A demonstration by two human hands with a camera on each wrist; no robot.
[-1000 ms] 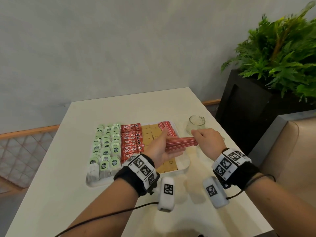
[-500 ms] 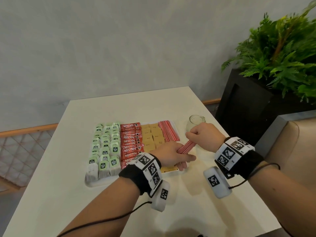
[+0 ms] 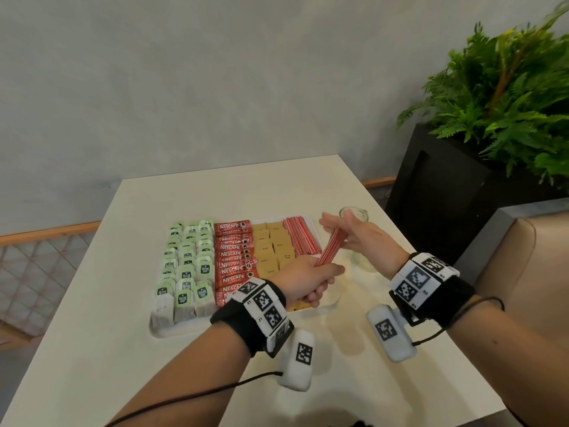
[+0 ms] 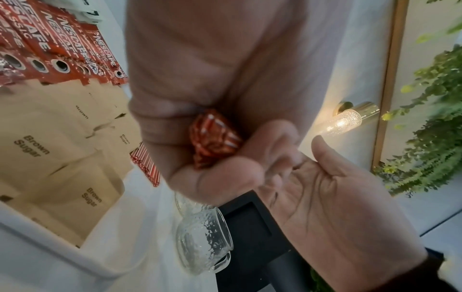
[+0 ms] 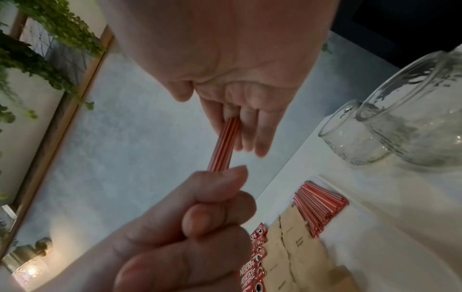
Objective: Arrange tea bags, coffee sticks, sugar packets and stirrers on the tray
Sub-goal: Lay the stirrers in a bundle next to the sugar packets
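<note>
Nearest the wearer, the left hand (image 3: pixel 303 280) is fisted round the lower end of a bundle of red-and-white stirrers (image 3: pixel 331 248), thumb and fingers wrapped tight (the left wrist view shows the cut ends bunched inside the fist). Above it, toward 1 o'clock, the right hand (image 3: pixel 358 234) is spread, its straight fingers (image 5: pixel 252 130) laid flat against the bundle's upper end, tamping rather than gripping. The step in hand looks like squaring the bundle before laying it down: it is best done by keeping the fist firm but not crushing, tapping the top flat with the right palm, then lowering the bundle parallel to the row of stirrers (image 3: pixel 300 235) already lying in the tray's rightmost column, so the ends line up. The white tray (image 3: pixel 167 329) lies at 11 o'clock of the hands, filled from left to right with green tea bags (image 3: pixel 186 266), Nescafé coffee sticks (image 3: pixel 232 257), brown sugar packets (image 3: pixel 272 248) and those stirrers. Open room on the tray seems to remain only at its near right corner, under the left hand, so the bundle has a narrow slot. A clear glass jar (image 3: pixel 354 212) stands just beyond the right hand at 12 o'clock, close enough to be knocked. The table's right edge (image 3: pixel 431 303) is near the right wrist; farther off, at 2 o'clock, stands a black planter (image 3: pixel 446 186) with a fern.
</note>
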